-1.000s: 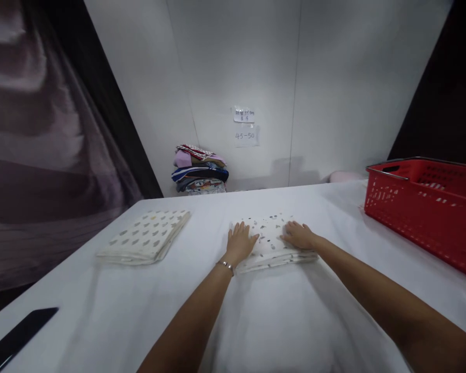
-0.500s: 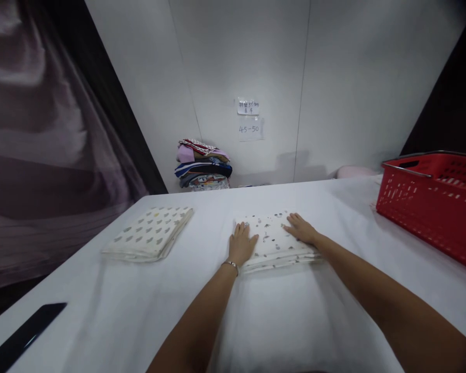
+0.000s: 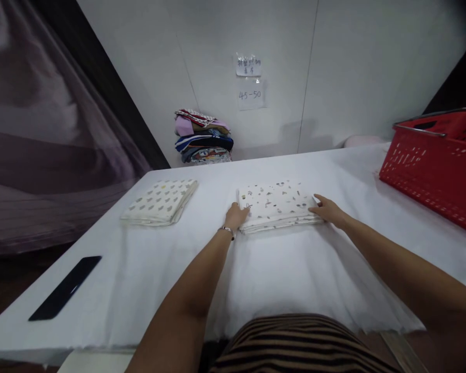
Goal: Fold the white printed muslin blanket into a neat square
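A folded white cloth (image 3: pixel 275 202) with small scattered prints lies on the white table in front of me. My left hand (image 3: pixel 236 215), with a bracelet at the wrist, grips its left edge, thumb on top and fingers at the side. My right hand (image 3: pixel 329 210) is at the right edge, thumb and fingers closed around that side. Further left lies a second folded cloth (image 3: pixel 161 202) with grey leaf-like prints and one yellow mark; neither hand touches it.
A red basket (image 3: pixel 435 171) stands at the right of the table (image 3: pixel 171 280). A dark flat object (image 3: pixel 66 287) lies front left. Beyond the far edge is a pile of folded fabrics (image 3: pixel 204 137), below paper signs (image 3: pixel 252 94) on the wall. A curtain (image 3: pixel 54 129) hangs left.
Both hands have gone from lying flat on top of the printed cloth to its left and right edges. The view has tilted down, showing striped clothing and the near table edge.
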{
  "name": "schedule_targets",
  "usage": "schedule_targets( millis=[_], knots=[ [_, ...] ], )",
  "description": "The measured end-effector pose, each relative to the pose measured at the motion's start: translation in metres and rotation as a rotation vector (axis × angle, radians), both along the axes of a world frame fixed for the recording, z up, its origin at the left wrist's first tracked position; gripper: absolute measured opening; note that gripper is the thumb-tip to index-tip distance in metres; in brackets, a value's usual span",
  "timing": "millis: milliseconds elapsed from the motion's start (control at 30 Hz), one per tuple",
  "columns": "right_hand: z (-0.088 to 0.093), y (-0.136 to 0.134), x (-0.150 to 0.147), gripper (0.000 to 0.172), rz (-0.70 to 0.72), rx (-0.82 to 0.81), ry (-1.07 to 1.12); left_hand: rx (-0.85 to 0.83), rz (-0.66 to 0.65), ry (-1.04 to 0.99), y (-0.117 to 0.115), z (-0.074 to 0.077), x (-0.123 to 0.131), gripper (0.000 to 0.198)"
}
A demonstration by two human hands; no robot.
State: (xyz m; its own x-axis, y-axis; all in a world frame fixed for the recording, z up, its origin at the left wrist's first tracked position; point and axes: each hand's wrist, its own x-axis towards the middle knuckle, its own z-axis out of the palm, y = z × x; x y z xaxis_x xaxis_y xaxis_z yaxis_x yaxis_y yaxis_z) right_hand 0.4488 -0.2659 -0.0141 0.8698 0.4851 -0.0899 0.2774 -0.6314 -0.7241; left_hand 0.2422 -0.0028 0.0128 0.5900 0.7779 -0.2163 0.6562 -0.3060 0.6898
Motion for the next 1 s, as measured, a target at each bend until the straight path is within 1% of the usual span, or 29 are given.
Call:
schedule_targets(
  millis=[67,167,233,300,367,433,567,633,700,767,867,1000],
  knots=[
    [0.003,0.001,0.012,0.076,-0.013,0.065,0.003,-0.040,-0.005,-0.020,-0.009,-0.002,0.000,0.061],
    [0.005,-0.003,0.036,0.074,-0.046,0.122,-0.079,-0.139,-0.056,-0.052,-0.028,-0.007,-0.001,0.061],
    [0.006,-0.008,0.045,0.067,-0.065,0.063,-0.145,-0.205,-0.074,-0.098,-0.038,-0.011,-0.004,0.068],
    [0.007,-0.012,0.043,0.057,-0.059,-0.023,-0.255,-0.249,-0.051,-0.158,-0.045,-0.013,-0.007,0.076],
    [0.008,-0.014,0.027,0.048,-0.008,-0.026,-0.427,-0.276,-0.024,-0.212,-0.048,-0.015,-0.013,0.078],
    [0.010,-0.013,-0.001,0.040,0.109,0.056,-0.582,-0.291,-0.031,-0.257,-0.050,-0.016,-0.020,0.070],
    [0.014,-0.003,-0.068,0.032,0.485,0.183,-0.679,-0.212,-0.073,-0.339,-0.057,-0.019,-0.036,0.035],
    [0.016,0.004,-0.097,0.030,0.622,0.221,-0.719,-0.184,-0.094,-0.346,-0.062,-0.022,-0.042,0.022],
    [0.016,0.013,-0.117,0.029,0.717,0.239,-0.758,-0.172,-0.127,-0.330,-0.067,-0.024,-0.048,0.014],
    [0.016,0.022,-0.129,0.028,0.794,0.231,-0.784,-0.124,-0.169,-0.303,-0.071,-0.025,-0.053,0.009],
    [0.013,0.034,-0.136,0.028,0.868,0.196,-0.791,0.024,-0.241,-0.250,-0.075,-0.026,-0.059,0.006],
    [0.006,0.044,-0.134,0.025,0.862,0.180,-0.745,0.224,-0.364,-0.211,-0.083,-0.024,-0.065,0.007]
  ],
)
